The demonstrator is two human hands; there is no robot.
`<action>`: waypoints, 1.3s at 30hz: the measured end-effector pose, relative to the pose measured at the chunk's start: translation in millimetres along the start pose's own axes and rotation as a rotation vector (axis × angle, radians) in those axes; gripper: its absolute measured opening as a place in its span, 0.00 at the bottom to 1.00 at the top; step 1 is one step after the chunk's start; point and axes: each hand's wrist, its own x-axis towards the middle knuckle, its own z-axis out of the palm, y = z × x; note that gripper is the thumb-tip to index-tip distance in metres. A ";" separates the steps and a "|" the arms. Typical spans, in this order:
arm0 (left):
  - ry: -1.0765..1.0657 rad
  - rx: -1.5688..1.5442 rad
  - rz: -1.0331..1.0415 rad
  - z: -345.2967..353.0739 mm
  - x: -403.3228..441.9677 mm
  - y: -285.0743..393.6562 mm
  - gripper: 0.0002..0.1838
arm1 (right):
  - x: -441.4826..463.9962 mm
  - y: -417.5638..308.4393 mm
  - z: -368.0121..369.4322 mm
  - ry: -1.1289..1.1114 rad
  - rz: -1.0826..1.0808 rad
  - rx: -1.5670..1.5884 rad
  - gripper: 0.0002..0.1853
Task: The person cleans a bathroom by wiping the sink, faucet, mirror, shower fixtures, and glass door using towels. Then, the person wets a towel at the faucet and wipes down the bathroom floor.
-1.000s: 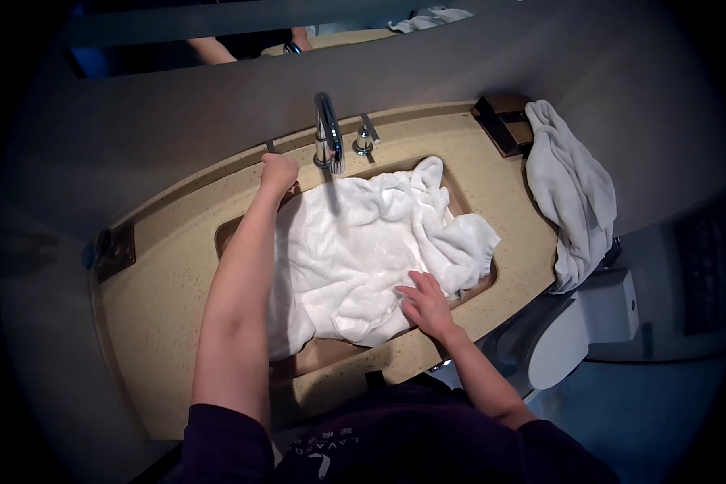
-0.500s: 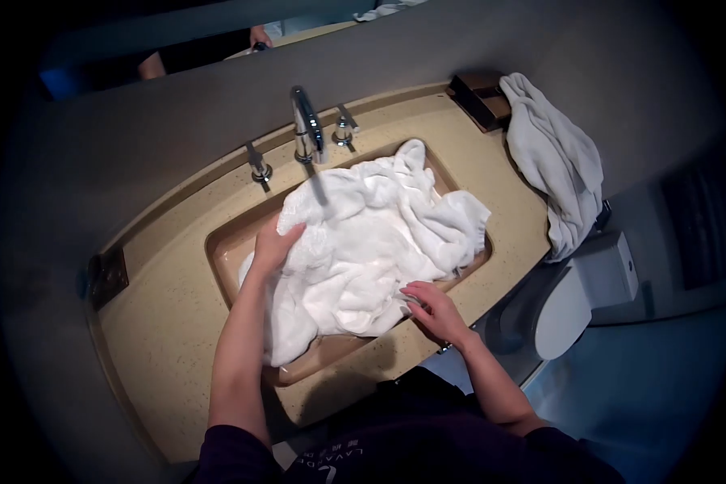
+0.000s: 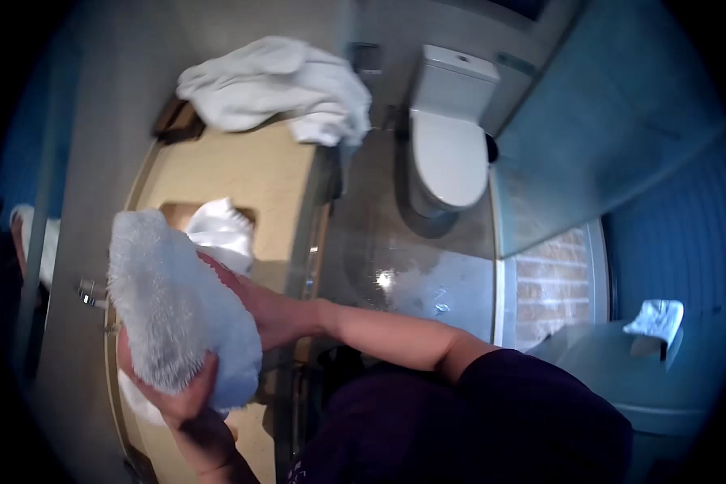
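A thick, fluffy white towel [image 3: 165, 298] is bunched up between my two hands, lifted above the counter. My left hand [image 3: 189, 395] grips its lower end, thumb across the pile. On the other side my right hand [image 3: 270, 310] is closed against the towel, its fingers partly hidden behind the cloth. Beyond the bundle, more white cloth [image 3: 224, 230] lies in the brown sink [image 3: 177, 213]; whether it joins the held towel cannot be seen.
A heap of white towels [image 3: 274, 81] lies at the counter's far end beside a dark box [image 3: 177, 121]. The beige counter [image 3: 258, 173] runs along the wall. To the right stand a white toilet [image 3: 452, 157] and a glass partition [image 3: 589, 121]; the floor [image 3: 379, 242] shines.
My view has swung right toward the toilet. Both hands, earlier resting at the spread towel in the sink, have gathered cloth into a bundle and raised it.
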 end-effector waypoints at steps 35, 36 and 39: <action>-1.078 -0.349 -1.292 1141.4 -16.4 -160.8 0.23 | -607.6 82.2 -383.3 2.153 1.065 -0.134 0.18; -1.015 -0.290 -1.307 1180.1 -20.1 -184.6 0.25 | -624.8 88.4 -381.5 2.129 1.211 -0.141 0.18; -0.807 -0.134 -1.373 1272.5 -13.3 -237.0 0.29 | -668.5 115.0 -379.0 2.118 1.304 -0.055 0.19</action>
